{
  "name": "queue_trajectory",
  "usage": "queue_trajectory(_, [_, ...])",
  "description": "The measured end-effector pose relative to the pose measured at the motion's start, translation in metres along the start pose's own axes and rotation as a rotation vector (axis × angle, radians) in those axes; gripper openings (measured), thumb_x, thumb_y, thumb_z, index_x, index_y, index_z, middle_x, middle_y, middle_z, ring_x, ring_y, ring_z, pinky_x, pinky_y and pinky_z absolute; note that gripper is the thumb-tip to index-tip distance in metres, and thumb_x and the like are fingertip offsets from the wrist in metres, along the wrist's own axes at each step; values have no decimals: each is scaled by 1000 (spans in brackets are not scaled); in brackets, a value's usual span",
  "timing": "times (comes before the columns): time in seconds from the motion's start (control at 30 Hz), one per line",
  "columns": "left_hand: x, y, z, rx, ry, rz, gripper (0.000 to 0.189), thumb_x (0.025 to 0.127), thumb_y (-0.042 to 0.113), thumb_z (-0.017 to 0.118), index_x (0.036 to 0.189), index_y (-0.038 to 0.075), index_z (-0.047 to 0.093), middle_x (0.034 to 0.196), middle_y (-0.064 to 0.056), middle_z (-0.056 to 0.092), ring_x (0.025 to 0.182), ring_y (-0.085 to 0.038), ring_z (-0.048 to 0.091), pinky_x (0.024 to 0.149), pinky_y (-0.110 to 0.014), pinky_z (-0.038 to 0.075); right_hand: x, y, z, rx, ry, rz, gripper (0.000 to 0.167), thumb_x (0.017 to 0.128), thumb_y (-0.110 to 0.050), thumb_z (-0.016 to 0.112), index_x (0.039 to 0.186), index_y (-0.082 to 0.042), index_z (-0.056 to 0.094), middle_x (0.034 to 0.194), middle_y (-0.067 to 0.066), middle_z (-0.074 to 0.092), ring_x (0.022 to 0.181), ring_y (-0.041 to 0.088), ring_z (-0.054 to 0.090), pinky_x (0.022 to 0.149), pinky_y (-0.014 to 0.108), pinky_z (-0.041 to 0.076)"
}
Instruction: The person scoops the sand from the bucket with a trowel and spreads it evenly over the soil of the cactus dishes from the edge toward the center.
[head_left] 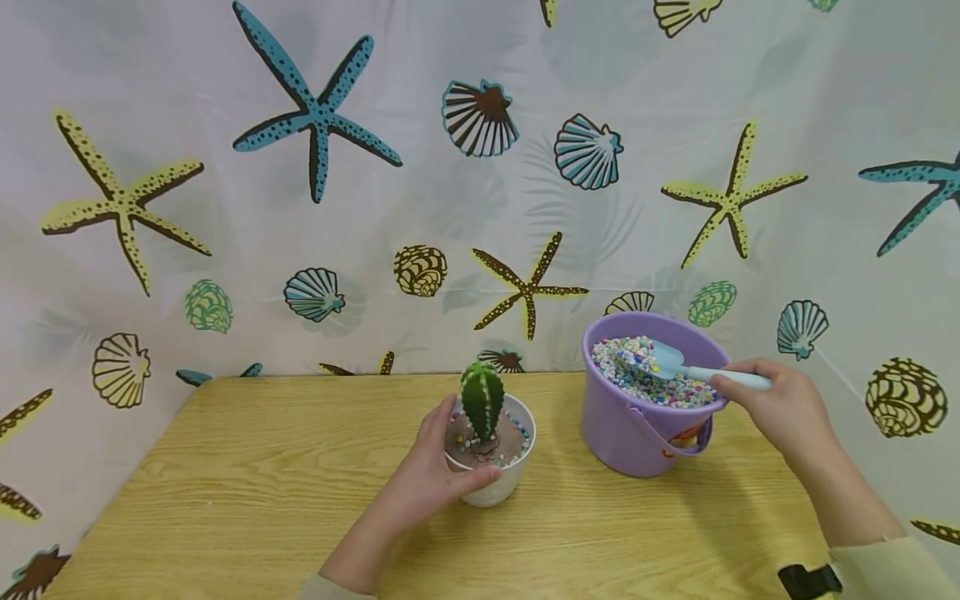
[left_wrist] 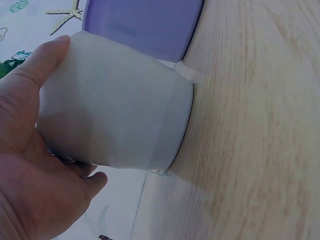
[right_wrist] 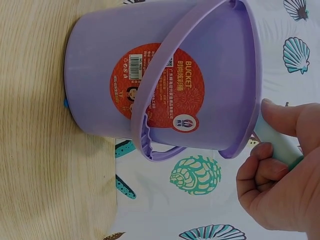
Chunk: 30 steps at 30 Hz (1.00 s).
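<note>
A small green cactus (head_left: 482, 402) stands in a white flowerpot (head_left: 491, 492), with brown soil and a few coloured pebbles on top. My left hand (head_left: 430, 472) grips the pot from its left side, thumb at the front and fingers behind. The left wrist view has the pot's smooth wall (left_wrist: 120, 105) close up beside the thumb. In my right hand (head_left: 787, 404) is the handle of a light blue toy shovel (head_left: 667, 360). Its blade carries a heap of small multicoloured pebbles (head_left: 634, 354), inside the purple bucket (head_left: 615, 433) among more pebbles.
The bucket stands on the wooden table (head_left: 285, 467), right of the pot, with its handle (right_wrist: 160, 70) hanging over a red label (right_wrist: 187, 95). Behind the table hangs a white curtain (head_left: 420, 200) printed with starfish and shells. A black strap (head_left: 808, 581) shows near the right sleeve.
</note>
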<state>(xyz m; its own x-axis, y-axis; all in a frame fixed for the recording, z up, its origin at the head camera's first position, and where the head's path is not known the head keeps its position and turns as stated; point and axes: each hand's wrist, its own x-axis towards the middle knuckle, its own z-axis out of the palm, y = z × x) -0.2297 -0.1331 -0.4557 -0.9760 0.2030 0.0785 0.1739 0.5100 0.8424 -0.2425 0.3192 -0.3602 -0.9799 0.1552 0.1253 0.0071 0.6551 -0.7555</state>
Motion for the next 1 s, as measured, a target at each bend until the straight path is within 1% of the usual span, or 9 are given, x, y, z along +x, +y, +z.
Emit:
queue_trajectory(0.13, [0,0,0,0,0,0,126,87,54,94,177,11,17,177,-23,24,157,-50,36,123,-70,34,-1,0,0,10,2,4,65,104,-59,73,135,-1,72,137,22,67,111,31,51,83,41,43])
queue_trajectory(0.4, [0,-1,0,-11,1,9,125,87,52,94,177,10,17,176,-23,25,158,-49,35,124,-70,33,-3,1,1,34,-7,3,66,107,-54,70,139,3,69,143,25,63,122,35,51,91,46,43])
queue_trajectory(0.5, [0,-1,0,-10,3,11,125,87,52,94,177,10,17,176,-23,25,158,-49,35,124,-70,33,-3,1,2,60,0,-2,65,107,-52,72,141,3,68,145,25,62,125,35,51,94,47,43])
queue_trajectory(0.67, [0,0,1,-7,6,11,126,87,52,95,176,9,18,176,-24,26,157,-49,36,124,-70,33,-4,3,4,97,19,-9,63,107,-49,73,141,4,68,147,24,61,125,32,51,94,44,43])
queue_trajectory(0.9, [1,0,1,-9,4,11,126,87,53,94,176,9,17,176,-23,25,157,-49,36,123,-70,34,-6,3,5,129,32,-9,60,106,-48,75,138,3,71,142,21,63,121,27,51,93,42,42])
queue_trajectory(1.0, [1,-1,1,-12,3,11,126,87,52,95,177,9,17,176,-23,25,158,-49,35,124,-70,34,-7,2,6,137,33,-10,59,106,-47,75,137,3,71,142,21,63,121,26,50,93,42,42])
